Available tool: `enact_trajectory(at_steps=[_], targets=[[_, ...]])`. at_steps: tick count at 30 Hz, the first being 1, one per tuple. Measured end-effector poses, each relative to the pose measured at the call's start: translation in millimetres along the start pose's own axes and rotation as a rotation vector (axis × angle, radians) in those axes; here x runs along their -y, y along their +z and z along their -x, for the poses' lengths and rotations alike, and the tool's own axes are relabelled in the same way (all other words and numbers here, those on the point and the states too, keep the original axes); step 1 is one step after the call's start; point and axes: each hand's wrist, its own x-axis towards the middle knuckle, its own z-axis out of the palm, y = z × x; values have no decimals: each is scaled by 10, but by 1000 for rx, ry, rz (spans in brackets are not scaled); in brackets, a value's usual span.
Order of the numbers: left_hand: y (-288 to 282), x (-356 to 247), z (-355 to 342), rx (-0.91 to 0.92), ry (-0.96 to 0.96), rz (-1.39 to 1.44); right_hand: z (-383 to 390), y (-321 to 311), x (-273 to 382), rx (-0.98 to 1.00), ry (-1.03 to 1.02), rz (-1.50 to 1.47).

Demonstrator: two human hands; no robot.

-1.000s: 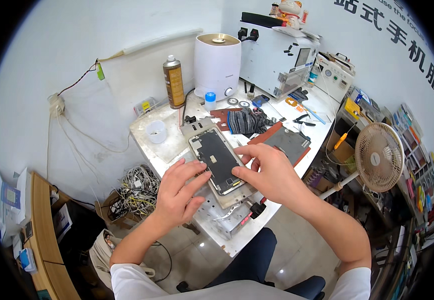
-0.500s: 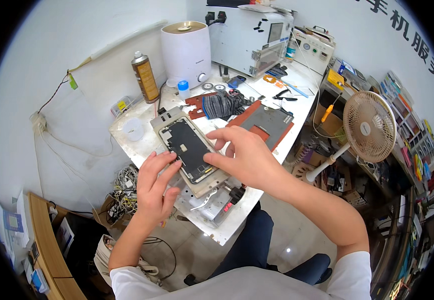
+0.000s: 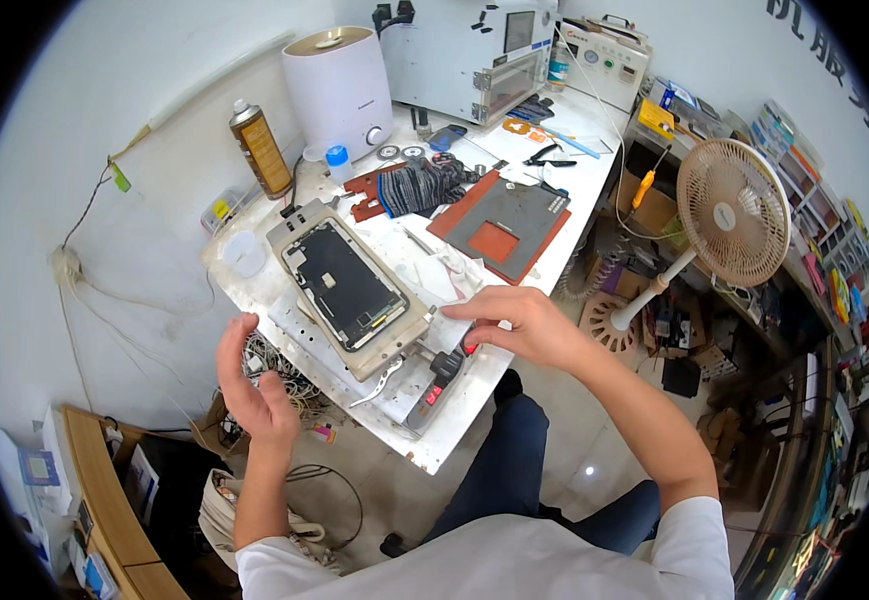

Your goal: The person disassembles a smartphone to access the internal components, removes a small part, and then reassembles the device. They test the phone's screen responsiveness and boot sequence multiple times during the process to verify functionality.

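Note:
A dark phone screen panel lies in a beige rectangular mould on a metal plate at the near left of the white bench. My left hand hovers open off the bench's left edge, palm turned inward, touching nothing. My right hand hangs just right of the mould over the bench's front edge, fingers loosely curled, holding nothing that I can see. A black switch box with a red button sits below the mould.
A spray can, a white cylindrical humidifier and a grey machine stand at the back. A striped cloth and a red-and-grey mat lie mid-bench. A standing fan is at the right. Tangled cables lie under the left edge.
Both hands have lifted off the mould and phone panel: the left drew back off the bench's left edge, the right moved to the mould's right side. The view shifted.

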Motion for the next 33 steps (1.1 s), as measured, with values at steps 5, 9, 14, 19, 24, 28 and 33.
enact_trajectory(at_steps=[5, 9, 14, 19, 24, 28, 33], targets=[[-138, -143, 177, -197, 1, 110, 165, 40, 120, -112, 213, -132], [-48, -550, 611, -227, 212, 318, 988, -29, 33, -458, 426, -342], [815, -1709, 1158, 299, 198, 827, 3144, 634, -345, -476, 900, -126], [1438, -2601, 1935, 841, 277, 1074, 5560, 1184, 488, -443, 1113, 327], [2020, -3982, 2257, 1147, 540, 1364, 6695, 865, 2552, -994, 1577, 143], [2075, -5218, 2158, 1193, 454, 1361, 7051, 698, 3739, -1655, 1408, 357], [2150, -6929, 1454, 1244, 642, 1810, 7814, 872, 4553, -1911, 1270, 1038]])
